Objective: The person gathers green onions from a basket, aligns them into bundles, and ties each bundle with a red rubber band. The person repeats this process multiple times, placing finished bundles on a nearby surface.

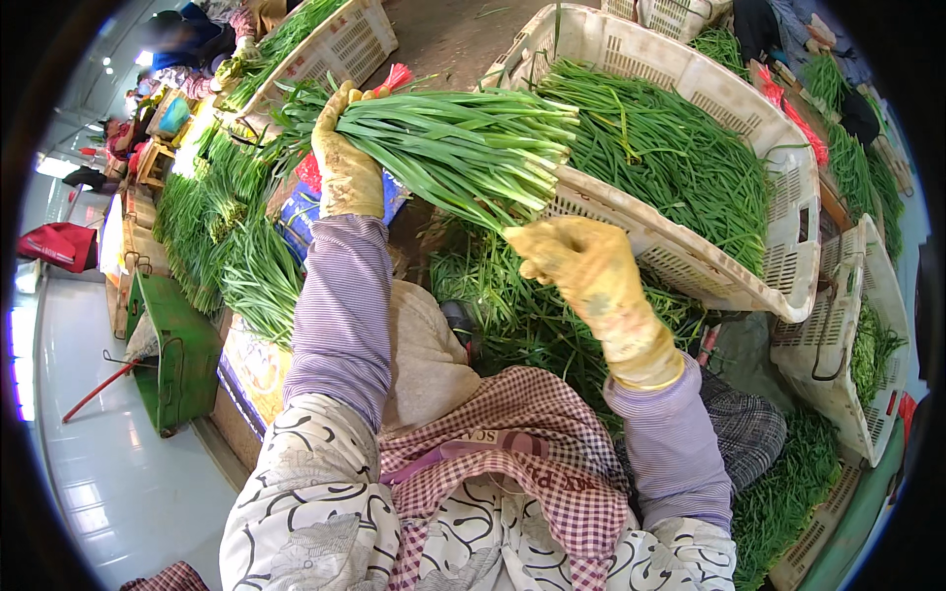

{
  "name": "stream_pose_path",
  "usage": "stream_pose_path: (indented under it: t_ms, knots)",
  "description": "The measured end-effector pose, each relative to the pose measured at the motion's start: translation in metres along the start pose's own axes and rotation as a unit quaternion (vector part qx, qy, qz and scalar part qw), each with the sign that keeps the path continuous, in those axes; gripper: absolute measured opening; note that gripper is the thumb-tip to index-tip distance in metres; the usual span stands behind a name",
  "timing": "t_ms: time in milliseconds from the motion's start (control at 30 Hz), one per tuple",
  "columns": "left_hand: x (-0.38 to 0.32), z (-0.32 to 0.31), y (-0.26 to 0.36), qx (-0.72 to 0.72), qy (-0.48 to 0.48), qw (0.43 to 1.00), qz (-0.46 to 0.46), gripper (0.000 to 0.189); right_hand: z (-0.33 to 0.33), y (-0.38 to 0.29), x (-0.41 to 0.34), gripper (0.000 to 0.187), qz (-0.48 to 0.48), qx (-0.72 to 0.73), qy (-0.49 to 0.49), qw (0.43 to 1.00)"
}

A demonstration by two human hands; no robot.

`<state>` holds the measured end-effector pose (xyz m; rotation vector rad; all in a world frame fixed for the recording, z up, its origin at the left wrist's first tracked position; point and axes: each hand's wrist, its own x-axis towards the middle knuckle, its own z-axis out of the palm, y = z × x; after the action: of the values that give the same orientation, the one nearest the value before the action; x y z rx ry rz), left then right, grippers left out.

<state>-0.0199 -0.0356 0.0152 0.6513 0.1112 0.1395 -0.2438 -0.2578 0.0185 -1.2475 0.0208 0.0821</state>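
My left hand (347,151), in a stained yellow rubber glove, grips a bunch of green garlic chives (458,144) near its leafy end. The pale cut stems point right, towards a large white plastic crate (794,221). My right hand (580,255), in a matching glove, is just below the stem ends with its fingers curled. One low stalk reaches its fingertips; whether they pinch it I cannot tell. Loose chives (672,155) fill much of that crate. Scattered leaves (517,281) lie below my hands, beside the crate.
Bundled chives (259,273) are heaped at the left, near a green plastic crate (181,340). Another white crate (355,44) with greens stands at the upper left. A smaller white crate (820,347) stands at the right. Red netting (794,114) hangs by the big crate. Other people work at the upper edges.
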Motion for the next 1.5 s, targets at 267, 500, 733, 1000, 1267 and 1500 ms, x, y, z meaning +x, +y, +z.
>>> stream_pose_path:
  t_ms: [267, 500, 733, 1000, 1267, 1500]
  knots:
    - [0.023, -0.029, 0.006, -0.022, 0.015, 1.000, -0.014, 0.016, -0.028, 0.019, -0.022, 0.012, 0.013, -0.106, 0.102, 0.989]
    - [0.037, -0.060, 0.011, 0.026, 0.004, 0.999, -0.029, 0.030, -0.081, 0.043, -0.037, 0.032, 0.095, -0.474, 0.101, 0.870]
    - [0.019, -0.037, -0.002, 0.016, 0.023, 0.998, -0.058, 0.028, -0.005, 0.006, 0.009, 0.026, -0.078, -0.025, 0.128, 0.988]
    - [0.007, -0.030, -0.006, 0.021, 0.016, 0.997, -0.067, 0.023, 0.030, 0.014, 0.057, 0.028, -0.001, 0.130, 0.067, 0.989]
    - [0.017, -0.045, -0.003, -0.115, -0.170, 0.961, -0.184, 0.026, 0.013, -0.032, 0.006, 0.027, 0.009, -0.028, -0.214, 0.976]
    - [0.018, -0.029, -0.002, -0.027, 0.031, 0.999, -0.027, 0.023, -0.017, -0.001, -0.014, 0.024, -0.019, -0.462, -0.145, 0.875]
